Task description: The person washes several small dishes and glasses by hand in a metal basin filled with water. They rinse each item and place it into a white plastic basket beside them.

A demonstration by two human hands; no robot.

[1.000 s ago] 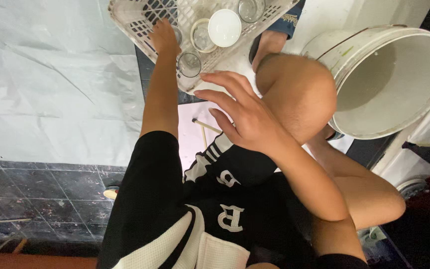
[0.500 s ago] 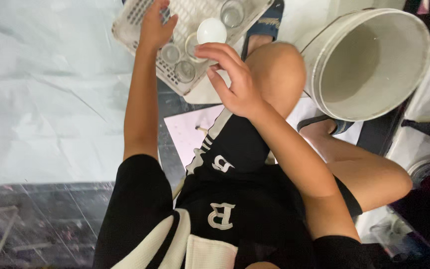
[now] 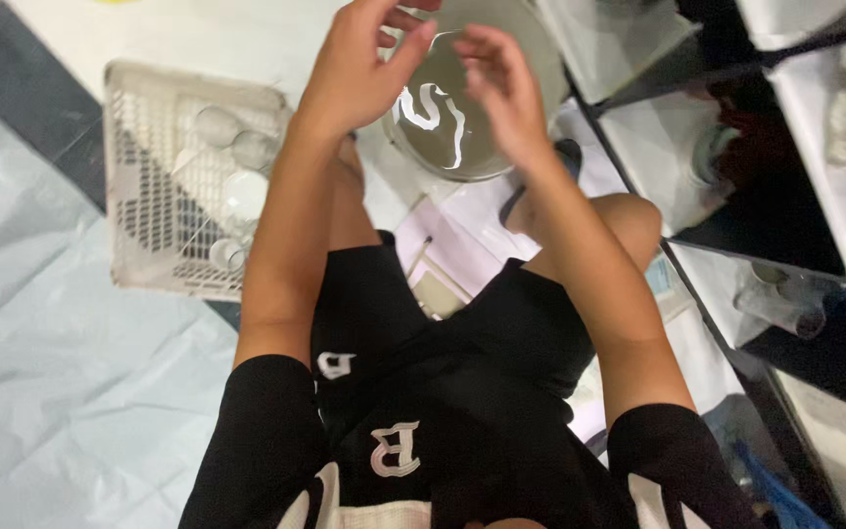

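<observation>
Grey water-filled bucket (image 3: 462, 108) at twelve o'clock, between the knees. Above its rim, left hand (image 3: 354, 73) and right hand (image 3: 501, 93), fingers loosely curled, half open, gripping nothing visible. White lattice basket (image 3: 149, 196) with clear jars (image 3: 237, 147) at ten o'clock.

We look down on a floor covered at the left by a pale blue-grey plastic sheet (image 3: 61, 392), with dark glossy floor tiles (image 3: 46, 118) showing beside it. At the right stands a black-framed shelf rack (image 3: 736, 211) with pale, reflective shelves. Light is soft and even.
</observation>
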